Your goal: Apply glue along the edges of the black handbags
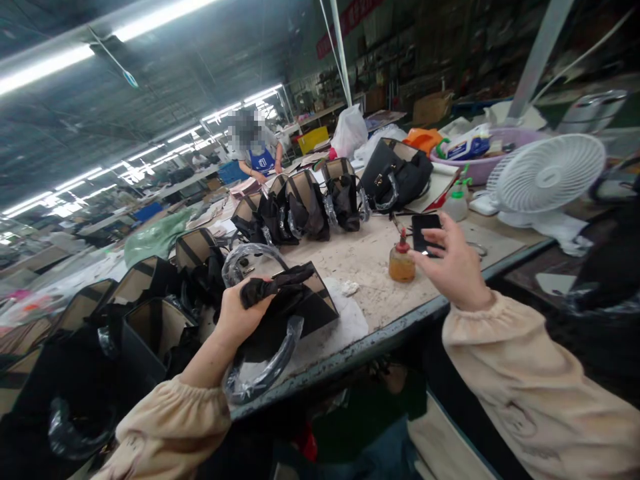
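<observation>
I gripped the black, box-shaped handbag (pixel 314 319) by its bunched cloth with the left hand (pixel 239 315), seemingly to steady it on the table (pixel 380 299), the right hand (pixel 456 268) open beside the red-capped, amber-filled bottle (pixel 402 268).

No legible text. Red banner (pixel 345 30), 12 o'clock: pale characters, too blurred. Blue apron (pixel 263 162), 11 o'clock: white mark, unreadable. Blue-and-white packet (pixel 470 145), 2 o'clock: print too small.
</observation>
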Demonstrator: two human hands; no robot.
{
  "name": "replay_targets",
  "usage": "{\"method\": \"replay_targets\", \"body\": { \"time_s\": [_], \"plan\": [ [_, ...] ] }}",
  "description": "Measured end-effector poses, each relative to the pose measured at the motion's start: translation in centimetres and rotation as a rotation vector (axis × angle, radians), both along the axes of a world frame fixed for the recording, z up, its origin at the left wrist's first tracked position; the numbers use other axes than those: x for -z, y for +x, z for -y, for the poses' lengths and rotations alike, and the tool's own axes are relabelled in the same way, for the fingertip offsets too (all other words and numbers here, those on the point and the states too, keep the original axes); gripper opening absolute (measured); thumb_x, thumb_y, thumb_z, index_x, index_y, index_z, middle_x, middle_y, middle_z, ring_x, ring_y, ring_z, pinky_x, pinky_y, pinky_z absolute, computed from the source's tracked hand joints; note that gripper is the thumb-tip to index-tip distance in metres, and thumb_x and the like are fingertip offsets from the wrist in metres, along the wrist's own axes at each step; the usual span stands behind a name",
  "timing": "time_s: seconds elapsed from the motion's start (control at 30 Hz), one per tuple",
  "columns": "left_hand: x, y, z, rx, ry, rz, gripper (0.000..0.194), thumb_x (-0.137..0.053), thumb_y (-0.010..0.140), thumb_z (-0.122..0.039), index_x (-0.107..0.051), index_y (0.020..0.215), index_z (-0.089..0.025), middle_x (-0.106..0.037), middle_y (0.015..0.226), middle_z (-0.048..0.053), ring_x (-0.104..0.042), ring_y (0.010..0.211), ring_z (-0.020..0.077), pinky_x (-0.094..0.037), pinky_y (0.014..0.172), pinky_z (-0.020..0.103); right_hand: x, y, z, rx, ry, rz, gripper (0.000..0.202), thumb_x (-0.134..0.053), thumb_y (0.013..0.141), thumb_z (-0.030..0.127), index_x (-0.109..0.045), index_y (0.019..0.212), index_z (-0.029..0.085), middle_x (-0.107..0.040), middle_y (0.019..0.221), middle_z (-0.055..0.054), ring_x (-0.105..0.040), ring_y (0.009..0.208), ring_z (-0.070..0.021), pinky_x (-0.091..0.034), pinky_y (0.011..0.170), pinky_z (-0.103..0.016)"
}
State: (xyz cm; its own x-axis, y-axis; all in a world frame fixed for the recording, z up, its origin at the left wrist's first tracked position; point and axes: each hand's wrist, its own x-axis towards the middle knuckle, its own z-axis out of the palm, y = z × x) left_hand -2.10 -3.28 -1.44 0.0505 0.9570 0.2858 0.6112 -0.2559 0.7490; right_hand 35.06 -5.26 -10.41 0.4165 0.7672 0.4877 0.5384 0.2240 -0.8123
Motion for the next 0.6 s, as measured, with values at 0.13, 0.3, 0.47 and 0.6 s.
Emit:
{"method": "replay_targets", "body": {
  "time_s": [0.13, 0.3, 0.47, 0.6],
  "plan": [
    [-0.4, -1.0, -0.1, -0.023, -0.071, 0.064, 0.025, -0.082, 0.06, -0.026, -0.069, 0.081, -0.019, -0.068, 0.075, 0.0, -0.062, 0.073, 0.0185, -0.049, 0.077, 0.027, 6.8, 3.6, -2.2, -0.052, -0.331, -0.134, 0.121, -0.08, 0.055, 0.049, -0.019, 0.15, 0.008, -0.052, 0.13, -0.024, -0.054, 0.119, -0.0364, -0.052, 0.093, -0.051],
    [-1.3, -3.0, -0.3, -0.052, -0.136, 0.254, 0.03, -0.085, 0.056, -0.023, -0.067, 0.08, -0.018, -0.068, 0.076, -0.001, -0.063, 0.072, 0.0158, -0.052, 0.076, 0.026, 10.3, 3.8, -4.1, -0.225, -0.386, -0.06, 0.106, -0.083, 0.053, 0.047, -0.035, 0.142, 0.015, -0.06, 0.124, -0.019, -0.059, 0.113, -0.0353, -0.051, 0.094, -0.05],
    [-2.2, -4.1, -0.4, -0.147, -0.275, 0.527, 0.041, -0.088, 0.046, -0.023, -0.067, 0.081, -0.018, -0.07, 0.075, -0.001, -0.065, 0.067, 0.016, -0.055, 0.069, 0.027, 10.8, 2.5, -5.7, -0.166, -0.4, -0.048, 0.093, -0.082, 0.054, 0.044, -0.044, 0.132, 0.014, -0.065, 0.113, -0.017, -0.065, 0.101, -0.0329, -0.05, 0.093, -0.049],
    [-3.0, -4.3, -0.2, -0.212, -0.358, 0.618, 0.045, -0.087, 0.042, -0.022, -0.067, 0.082, -0.019, -0.072, 0.074, 0.0, -0.067, 0.069, 0.02, -0.057, 0.068, 0.029, 10.3, 1.6, -6.1, -0.203, -0.309, 0.024, 0.076, -0.078, 0.061, 0.042, -0.051, 0.126, 0.014, -0.066, 0.109, -0.013, -0.065, 0.099, -0.0295, -0.05, 0.093, -0.045]
  ]
}}
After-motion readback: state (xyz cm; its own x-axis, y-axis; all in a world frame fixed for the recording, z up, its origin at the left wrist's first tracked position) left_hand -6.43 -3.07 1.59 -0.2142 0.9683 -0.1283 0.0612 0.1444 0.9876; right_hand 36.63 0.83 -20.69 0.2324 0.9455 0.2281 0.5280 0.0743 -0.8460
